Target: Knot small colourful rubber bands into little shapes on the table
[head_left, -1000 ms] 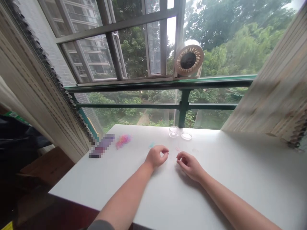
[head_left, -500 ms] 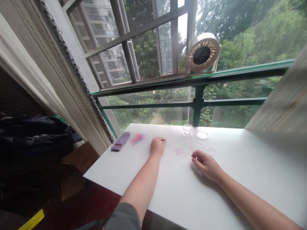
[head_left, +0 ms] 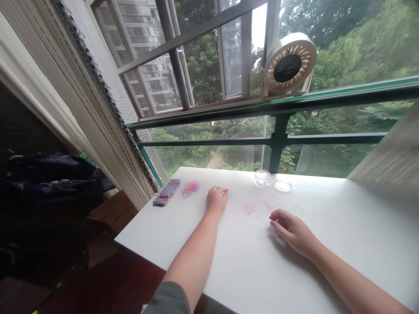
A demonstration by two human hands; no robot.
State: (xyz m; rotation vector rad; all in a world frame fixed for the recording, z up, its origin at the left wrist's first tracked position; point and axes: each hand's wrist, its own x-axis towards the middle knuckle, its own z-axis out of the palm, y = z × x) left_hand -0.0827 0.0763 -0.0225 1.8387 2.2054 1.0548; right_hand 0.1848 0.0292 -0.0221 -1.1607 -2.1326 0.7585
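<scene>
On the white table, my left hand [head_left: 217, 199] rests with most fingers curled and the index finger and thumb pointing right. Its fingertips touch or hover beside a small pile of teal bits [head_left: 230, 195]; whether a tiny piece is pinched cannot be seen. My right hand [head_left: 291, 227] is raised slightly above the table, loosely curved, thumb and fingertips a little apart, nothing visible between them. Close to it lie a pink pile of thin, loop-like pieces [head_left: 250, 209], a smaller pink pile [head_left: 269, 204] and a faint pale pile [head_left: 297, 209].
A mixed pink, orange and purple pile [head_left: 190, 189] lies left, beside a blurred purple phone-like object [head_left: 168, 192]. At the back stand a clear round jar [head_left: 262, 178] and a clear shallow dish or lid [head_left: 283, 186]. A fan [head_left: 290, 64] sits on the green railing [head_left: 209, 114].
The view has shifted slightly. My left index finger now stretches further over the teal bits, and more of them show. My right hand has moved a little right and down in view.
</scene>
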